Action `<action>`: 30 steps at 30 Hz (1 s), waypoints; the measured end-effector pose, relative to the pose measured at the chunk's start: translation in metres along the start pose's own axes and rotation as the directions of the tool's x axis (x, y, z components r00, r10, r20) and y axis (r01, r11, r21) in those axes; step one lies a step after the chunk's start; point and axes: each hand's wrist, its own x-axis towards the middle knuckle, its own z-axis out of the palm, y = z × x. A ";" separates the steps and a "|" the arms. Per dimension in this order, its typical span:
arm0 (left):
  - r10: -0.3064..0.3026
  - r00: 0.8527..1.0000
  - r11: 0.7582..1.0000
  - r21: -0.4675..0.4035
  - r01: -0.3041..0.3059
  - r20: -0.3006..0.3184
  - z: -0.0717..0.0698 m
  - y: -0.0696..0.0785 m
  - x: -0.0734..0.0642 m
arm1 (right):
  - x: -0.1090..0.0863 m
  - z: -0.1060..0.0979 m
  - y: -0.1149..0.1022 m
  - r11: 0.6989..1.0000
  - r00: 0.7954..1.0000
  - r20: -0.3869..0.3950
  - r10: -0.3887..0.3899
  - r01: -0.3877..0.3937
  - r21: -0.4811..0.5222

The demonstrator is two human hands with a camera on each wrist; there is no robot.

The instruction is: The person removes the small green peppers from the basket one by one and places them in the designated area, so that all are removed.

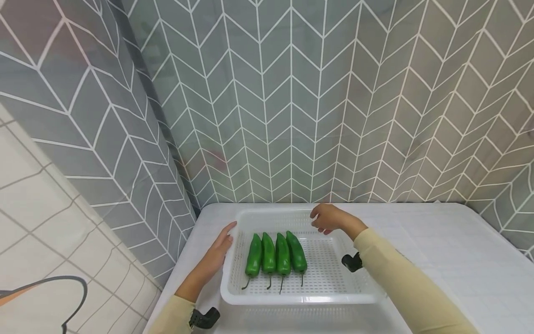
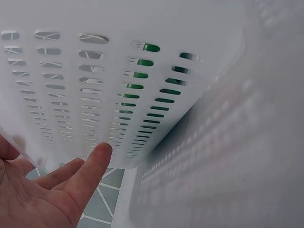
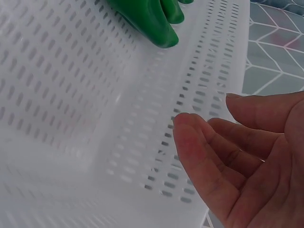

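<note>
A white perforated plastic basket (image 1: 333, 299) sits on the table, with several long green peppers (image 1: 269, 254) side by side in its left half, stems toward the near side. My left hand (image 1: 214, 255) is at the basket's left side, fingers extended along its rim. From the left wrist, that hand (image 2: 52, 190) shows beside the outer basket wall (image 2: 114, 19), and green shows through the slots. Over the basket's far right part, my right hand (image 1: 331, 218) hovers with bent fingers and nothing in them. In the right wrist view a gap separates thumb and fingertips, with pepper tips (image 3: 164, 33) beyond.
White cloth covers the table (image 1: 438, 260), reaching well to the right of the basket. A grey curtain with white chevron lines (image 1: 292, 102) hangs behind and to the left. White tiles (image 1: 50, 208) are at the left. Each wrist wears a black device (image 1: 204, 318).
</note>
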 end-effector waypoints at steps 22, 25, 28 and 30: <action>0.007 1.000 1.000 0.017 -0.007 -0.001 0.001 -0.001 0.001 | 0.017 0.029 -0.007 0.998 0.996 0.070 0.064 -0.066 0.026; 0.005 1.000 1.000 0.022 -0.005 -0.008 0.001 -0.001 0.001 | 0.017 0.033 -0.009 0.997 0.994 0.079 0.073 -0.075 0.017; 0.003 1.000 1.000 0.026 -0.002 -0.013 0.001 0.000 0.000 | 0.016 0.037 -0.011 0.997 0.993 0.083 0.079 -0.079 0.001; 0.000 1.000 1.000 0.026 0.000 -0.013 0.001 0.001 0.000 | 0.016 0.040 -0.011 0.997 0.993 0.089 0.081 -0.082 0.002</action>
